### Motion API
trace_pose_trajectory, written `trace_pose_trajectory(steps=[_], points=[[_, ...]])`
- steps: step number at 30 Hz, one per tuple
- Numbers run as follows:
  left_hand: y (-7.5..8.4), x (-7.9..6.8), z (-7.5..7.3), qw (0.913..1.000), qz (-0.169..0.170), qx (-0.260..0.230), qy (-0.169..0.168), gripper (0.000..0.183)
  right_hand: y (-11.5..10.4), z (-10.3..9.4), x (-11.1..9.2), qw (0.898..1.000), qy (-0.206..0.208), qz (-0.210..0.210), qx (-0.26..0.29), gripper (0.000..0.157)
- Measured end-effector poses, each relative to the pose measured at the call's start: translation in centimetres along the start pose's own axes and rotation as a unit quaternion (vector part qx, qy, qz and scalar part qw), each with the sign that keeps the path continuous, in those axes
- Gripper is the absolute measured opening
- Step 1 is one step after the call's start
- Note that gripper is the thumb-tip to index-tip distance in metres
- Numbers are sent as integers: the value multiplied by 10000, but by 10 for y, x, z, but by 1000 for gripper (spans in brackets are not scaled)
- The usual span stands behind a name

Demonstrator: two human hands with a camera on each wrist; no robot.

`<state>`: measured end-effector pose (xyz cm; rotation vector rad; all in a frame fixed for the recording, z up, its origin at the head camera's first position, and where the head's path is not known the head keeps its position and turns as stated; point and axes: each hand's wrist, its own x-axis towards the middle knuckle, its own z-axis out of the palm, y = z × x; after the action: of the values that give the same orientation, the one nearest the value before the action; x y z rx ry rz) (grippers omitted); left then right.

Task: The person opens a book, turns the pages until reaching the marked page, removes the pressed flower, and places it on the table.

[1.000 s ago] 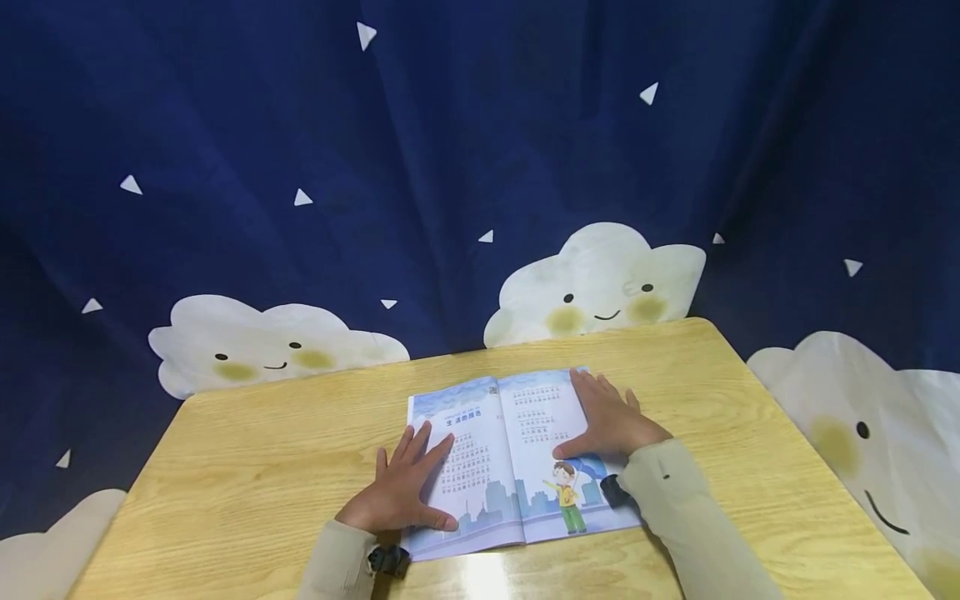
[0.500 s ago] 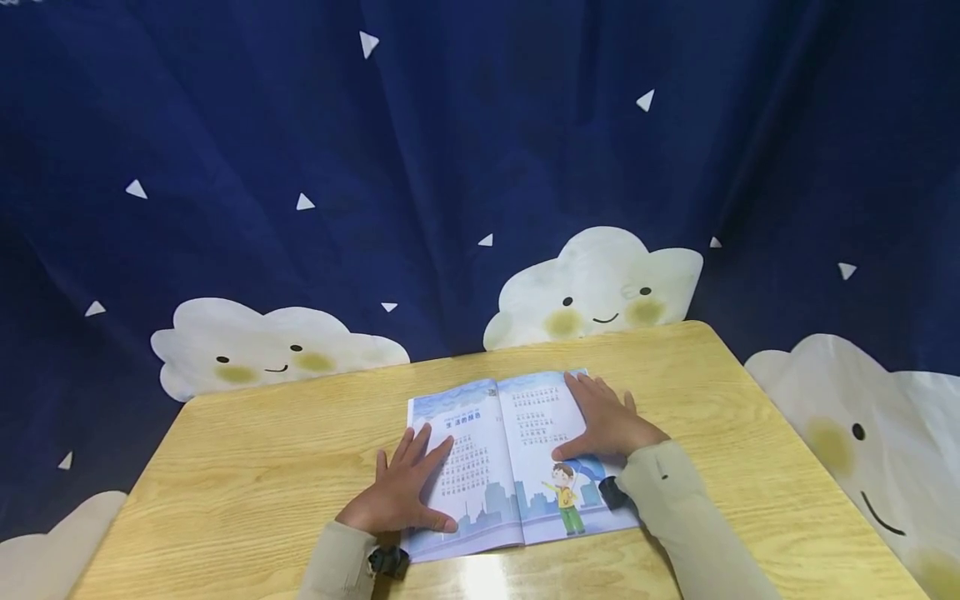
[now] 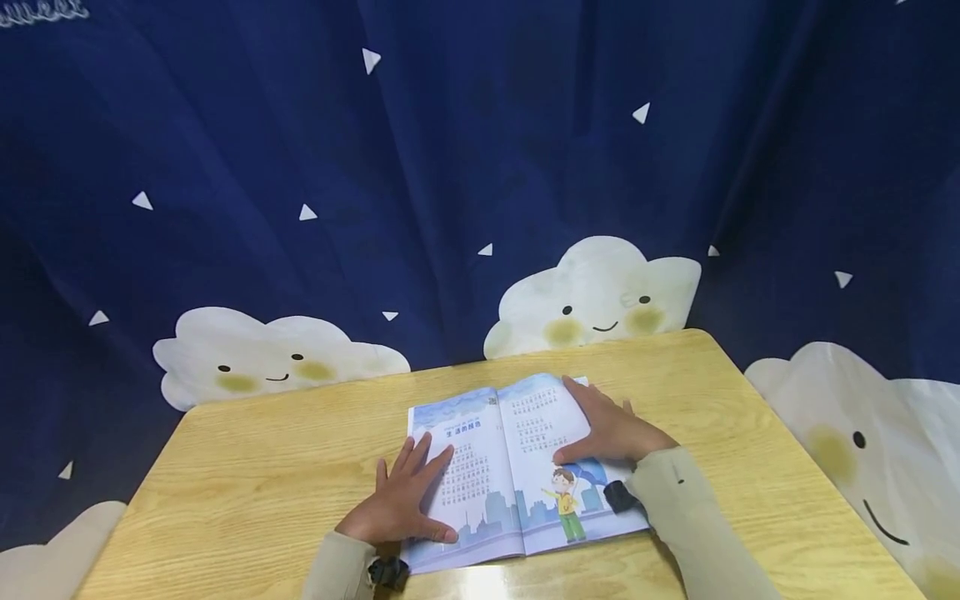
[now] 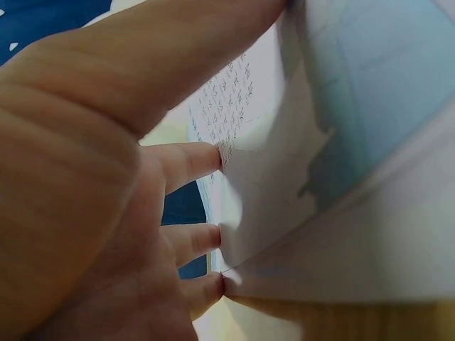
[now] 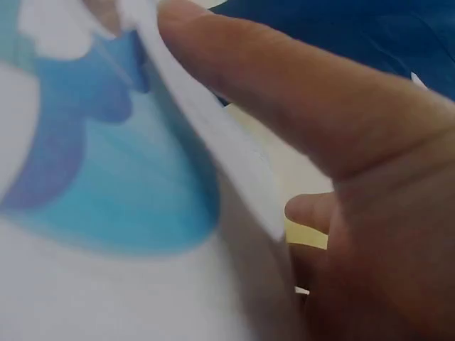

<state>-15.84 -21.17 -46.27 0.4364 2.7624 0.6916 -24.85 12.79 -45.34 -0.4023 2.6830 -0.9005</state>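
Observation:
An open picture book (image 3: 480, 467) with printed text and a cartoon child under a blue umbrella lies on the wooden table. My left hand (image 3: 401, 500) rests spread on the left page, thumb near the lower part and fingertips along the outer side. In the left wrist view, the fingertips (image 4: 213, 234) touch the paper near its edge. My right hand (image 3: 615, 427) pinches the outer side of the right-hand page (image 5: 142, 277). That page bends up between thumb and fingers in the right wrist view, where other fingers (image 5: 309, 212) show beyond its edge.
The light wooden table (image 3: 262, 483) extends on both sides of the book, with rounded far corners. Behind it hangs a dark blue curtain (image 3: 450, 150) printed with smiling clouds and white triangles. Each wrist wears a small black device (image 3: 388, 572).
My right fingers have drawn closer together, and the right page's outer side has lifted, showing a white corner beneath. My left hand stays in place. The head view has tilted up slightly.

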Motion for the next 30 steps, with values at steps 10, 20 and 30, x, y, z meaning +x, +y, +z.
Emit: trace_pose_trajectory(steps=[10,20,30], points=[[-2,2,4,9999,153,20,-44,115,4,-12,-6,9940,187,-161,1070,101],[0,2,0,9999,113,3,47,116,16,-32,-5,9777,743,-922,1735,67],[-1,1,1,10000,8,-58,26,116,23,-39,-7,9684,491,-1037,2216,45]])
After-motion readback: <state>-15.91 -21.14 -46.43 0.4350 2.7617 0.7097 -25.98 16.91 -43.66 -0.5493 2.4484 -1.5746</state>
